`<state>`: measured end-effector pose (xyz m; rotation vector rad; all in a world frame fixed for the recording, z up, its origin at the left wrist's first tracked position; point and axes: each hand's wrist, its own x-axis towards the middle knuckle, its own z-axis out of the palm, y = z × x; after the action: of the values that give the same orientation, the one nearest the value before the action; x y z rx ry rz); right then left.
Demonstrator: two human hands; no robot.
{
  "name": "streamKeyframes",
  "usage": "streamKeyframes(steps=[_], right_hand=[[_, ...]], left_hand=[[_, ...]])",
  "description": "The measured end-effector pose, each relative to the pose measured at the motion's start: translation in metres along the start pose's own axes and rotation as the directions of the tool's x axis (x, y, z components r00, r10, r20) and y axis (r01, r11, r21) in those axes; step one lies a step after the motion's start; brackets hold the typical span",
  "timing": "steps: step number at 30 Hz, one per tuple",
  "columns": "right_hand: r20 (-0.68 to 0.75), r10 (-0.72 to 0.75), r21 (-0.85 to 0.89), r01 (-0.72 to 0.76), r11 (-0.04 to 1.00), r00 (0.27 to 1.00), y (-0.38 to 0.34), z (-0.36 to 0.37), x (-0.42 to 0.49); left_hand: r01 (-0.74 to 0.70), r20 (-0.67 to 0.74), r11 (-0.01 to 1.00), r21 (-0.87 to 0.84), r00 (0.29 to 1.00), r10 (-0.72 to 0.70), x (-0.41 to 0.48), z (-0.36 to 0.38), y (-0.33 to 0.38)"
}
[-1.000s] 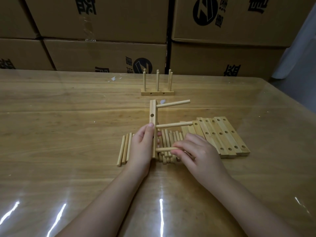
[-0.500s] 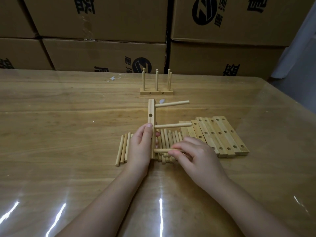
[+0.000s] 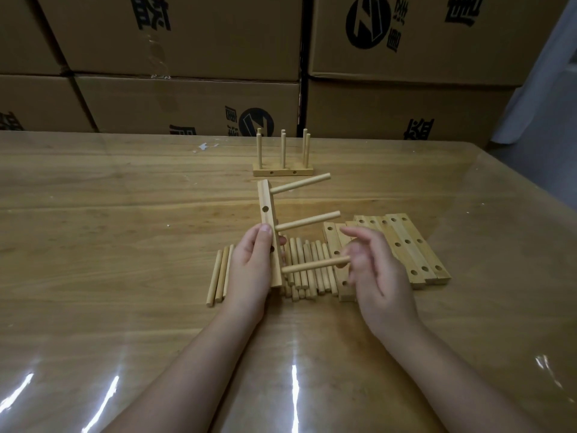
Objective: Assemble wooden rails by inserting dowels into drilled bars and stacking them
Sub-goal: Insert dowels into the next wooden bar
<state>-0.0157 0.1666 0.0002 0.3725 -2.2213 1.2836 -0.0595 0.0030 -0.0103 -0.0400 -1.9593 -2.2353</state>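
Head view: left hand (image 3: 249, 267) gripped the drilled bar (image 3: 266, 201) over the loose dowels (image 3: 299, 254) on the worktop (image 3: 125, 245). Three inserted dowels (image 3: 307, 221) projected rightward. Right hand (image 3: 379, 276) was slack and blurred, holding nothing, just beside the lowest dowel (image 3: 315, 265).

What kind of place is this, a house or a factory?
Probably a storeroom or small workshop: stacked cardboard boxes line the wall behind a wooden table holding loose dowels and drilled bars.

dowel pile (image 3: 296, 252) L of bars (image 3: 406, 245), pegged rail (image 3: 282, 172) behind
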Motion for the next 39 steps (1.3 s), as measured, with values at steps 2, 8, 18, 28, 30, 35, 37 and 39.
streamKeyframes(steps=[2,8,18,28,30,35,37,39], right_hand=[[-0.059,0.086,0.095,-0.080,0.992,0.995,0.002,0.001,0.000],[-0.115,0.170,0.200,-0.145,0.969,0.979,0.009,0.003,0.002],[0.214,-0.037,-0.036,0.046,0.998,0.976,0.007,0.002,0.002],[0.409,-0.302,-0.398,0.466,0.790,0.861,-0.007,0.007,0.000],[0.424,-0.311,-0.428,0.491,0.759,0.851,-0.008,0.006,0.000],[0.479,-0.270,-0.560,0.528,0.638,0.835,-0.014,0.010,-0.002],[0.468,-0.245,-0.595,0.508,0.623,0.849,-0.018,0.015,-0.005],[0.459,-0.214,-0.616,0.483,0.623,0.862,-0.021,0.017,-0.007]], left_hand=[[0.001,0.003,1.000,0.001,1.000,-0.001,-0.001,0.001,0.000],[0.022,-0.014,0.999,-0.038,1.000,-0.023,-0.001,0.000,0.002],[0.032,0.063,0.997,-0.070,0.998,-0.028,-0.004,0.002,0.005],[0.055,0.034,0.995,-0.088,0.998,-0.053,-0.007,0.006,0.009],[0.046,0.047,0.996,-0.079,0.998,-0.042,-0.007,0.006,0.009],[0.037,0.057,0.998,-0.055,0.998,-0.034,-0.008,0.007,0.008],[0.035,0.047,0.998,-0.051,0.998,-0.033,-0.008,0.008,0.008],[0.022,0.041,0.999,-0.030,0.999,-0.021,-0.008,0.009,0.007]])
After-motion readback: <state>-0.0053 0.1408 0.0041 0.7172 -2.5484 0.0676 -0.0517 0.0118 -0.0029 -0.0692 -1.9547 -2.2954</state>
